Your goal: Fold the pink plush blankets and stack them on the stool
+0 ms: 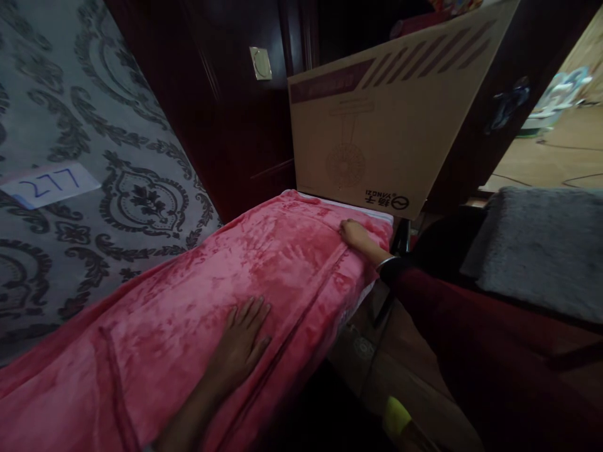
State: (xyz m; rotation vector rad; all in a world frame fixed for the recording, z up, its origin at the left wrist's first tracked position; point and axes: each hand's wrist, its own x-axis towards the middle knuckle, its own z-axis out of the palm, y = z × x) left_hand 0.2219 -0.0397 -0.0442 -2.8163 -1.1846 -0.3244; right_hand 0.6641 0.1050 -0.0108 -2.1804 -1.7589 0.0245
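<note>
While its far end lies close to the cardboard box, the pink plush cloth stretches from the near left towards the far middle of the scene, covering a raised surface, with dark creases along its near right side and a white edging showing at the far end. The left hand lies palm down on the middle of the cloth, fingers extended and slightly spread, grasping nothing. The right hand rests on the cloth near its far right corner, fingers curled inward; I cannot tell whether they pinch a fold. A pale bracelet circles the right wrist, just beyond a dark red sleeve. The box, printed with a fan drawing, stands beyond the cloth, against dark red woodwork bearing a pale square plate. To the left is a grey patterned wall with a paper label reading 277. On the right sits a grey fluffy cover; a blurred yellow-green object shows at the near edge, and a lighter floor with cables lies far right.
</note>
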